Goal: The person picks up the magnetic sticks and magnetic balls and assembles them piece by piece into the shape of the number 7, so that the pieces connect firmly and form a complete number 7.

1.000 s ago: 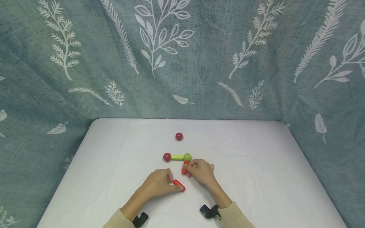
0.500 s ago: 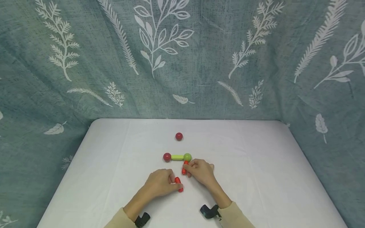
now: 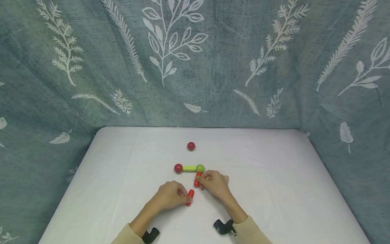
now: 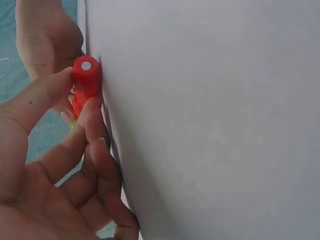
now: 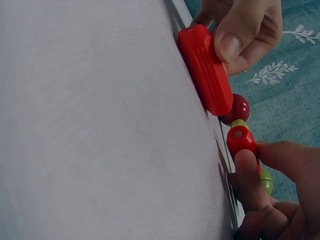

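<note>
My left hand (image 3: 173,195) pinches a red rod (image 3: 190,194) between thumb and fingers, close to the white tabletop. A pale round metal disc shows in that rod's end (image 4: 86,66) in the left wrist view. Up and to the right, my right hand (image 3: 214,182) pinches a second red rod (image 5: 241,142) by its sides. Its far end meets a green ball (image 3: 200,168). From that ball a yellow-green rod (image 3: 189,168) runs left to a dark red ball (image 3: 178,168), the three in a line. A gap separates the two red rods.
Another dark red ball (image 3: 191,146) lies alone farther back on the white table (image 3: 274,189). Behind the table's far edge hangs a green-blue cloth (image 3: 225,67) with white leaf prints. Dark wrist-worn devices (image 3: 223,226) sit by the sleeves.
In my left hand the red rod has turned, its far end swinging from left to right, and the hand has shifted slightly. My right hand and the joined pieces stay where they were.
</note>
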The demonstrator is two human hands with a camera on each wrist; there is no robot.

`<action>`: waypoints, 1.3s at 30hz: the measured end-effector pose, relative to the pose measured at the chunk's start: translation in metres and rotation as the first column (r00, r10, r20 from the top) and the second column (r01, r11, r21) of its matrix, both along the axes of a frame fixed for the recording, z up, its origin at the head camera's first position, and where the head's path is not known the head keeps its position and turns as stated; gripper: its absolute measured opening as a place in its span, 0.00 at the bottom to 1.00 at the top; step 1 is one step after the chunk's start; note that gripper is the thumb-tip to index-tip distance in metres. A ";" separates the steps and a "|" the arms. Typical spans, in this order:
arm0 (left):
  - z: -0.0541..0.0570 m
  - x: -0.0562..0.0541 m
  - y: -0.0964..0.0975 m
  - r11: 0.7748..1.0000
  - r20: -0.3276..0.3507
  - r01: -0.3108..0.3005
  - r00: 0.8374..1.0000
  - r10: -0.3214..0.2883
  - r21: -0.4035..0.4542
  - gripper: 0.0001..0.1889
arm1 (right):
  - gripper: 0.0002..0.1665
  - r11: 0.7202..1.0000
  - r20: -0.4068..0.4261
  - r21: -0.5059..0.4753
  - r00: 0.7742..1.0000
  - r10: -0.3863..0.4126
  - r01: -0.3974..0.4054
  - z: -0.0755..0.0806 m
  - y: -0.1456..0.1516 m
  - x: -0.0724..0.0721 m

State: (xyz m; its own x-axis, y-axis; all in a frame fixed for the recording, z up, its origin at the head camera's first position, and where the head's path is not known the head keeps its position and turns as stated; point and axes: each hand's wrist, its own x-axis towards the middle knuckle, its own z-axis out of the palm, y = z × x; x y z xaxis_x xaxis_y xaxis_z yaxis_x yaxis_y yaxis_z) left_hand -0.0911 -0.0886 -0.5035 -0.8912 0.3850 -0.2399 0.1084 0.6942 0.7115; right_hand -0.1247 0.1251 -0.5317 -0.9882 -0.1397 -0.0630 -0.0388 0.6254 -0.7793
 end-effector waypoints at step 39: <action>-0.018 -0.007 -0.004 0.957 0.195 -0.117 0.979 0.065 0.267 0.06 | 0.14 1.000 0.002 -0.008 1.000 -0.020 0.020 0.002 -0.004 0.004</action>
